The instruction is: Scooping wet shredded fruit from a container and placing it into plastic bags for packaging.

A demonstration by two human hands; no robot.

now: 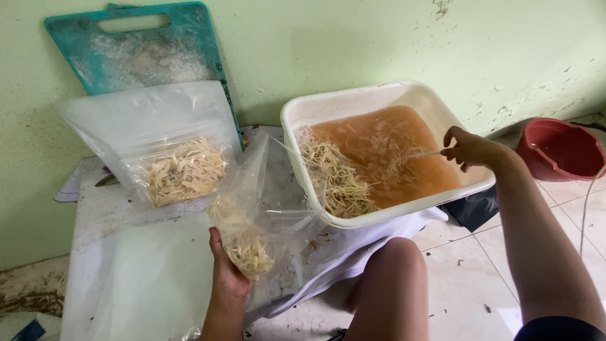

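The left hand (pixel 227 275) cups a clear plastic bag (pixel 265 202) from below, fingers wrapped around its bottom, where a clump of pale shredded strips (pixel 243 243) has settled. The bag's mouth tilts up and right towards the white rectangular tub (pixel 315 110), its open edge just beside the tub's near-left rim, apparently so that strips can pass straight across with little dripping.

The right hand (pixel 470 148) reaches over the tub's right side, fingers pinched on a thin, pale utensil (pixel 426 153) whose far end dips into the brownish liquid (pixel 404 145); what kind of utensil it is cannot be told. More strips lie heaped in the tub's left, near end, partly out of the liquid.

Further left on the low white table (pixel 101 215), a second clear bag (pixel 158 136) holding strips leans upright against a worn teal cutting board (pixel 126 50) propped on the green wall. A red basin (pixel 558 148) sits on the tiled floor, far right. No labels show on either bag.
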